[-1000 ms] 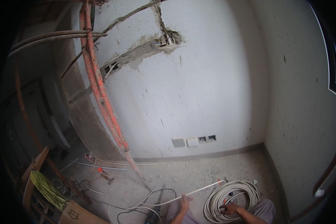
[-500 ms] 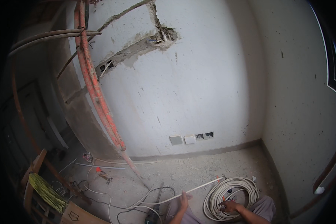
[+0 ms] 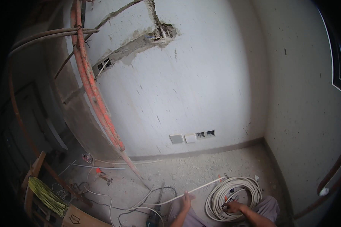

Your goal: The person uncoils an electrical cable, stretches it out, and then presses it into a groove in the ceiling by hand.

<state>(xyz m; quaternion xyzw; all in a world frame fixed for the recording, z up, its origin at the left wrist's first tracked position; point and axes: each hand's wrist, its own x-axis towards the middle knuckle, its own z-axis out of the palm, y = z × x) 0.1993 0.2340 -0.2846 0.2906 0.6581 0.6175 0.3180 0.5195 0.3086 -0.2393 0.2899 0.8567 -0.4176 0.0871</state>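
Observation:
A thick coil of off-white cable lies on the floor at the lower right, by my knee. One strand runs left from its far side, and my left hand has that strand at its fingers, closed around it. Over the near-left part of the coil, my right hand is closed with its fingers curled; what it grips is hidden. Small items with orange and dark parts lie inside the ring beside that hand. A power drill with a long bit rests on the floor left of my left leg.
An orange-red scaffold pole slants down at the left. A hammer with a red part and loose cords lie on the dusty floor. Yellow-green cord and a cardboard box stand lower left. Wall boxes sit above the skirting.
The view has shifted slightly, so the wall and pole sit a little further left. Both hands stay nearly in place, the right still at the coil and the left at the strand.

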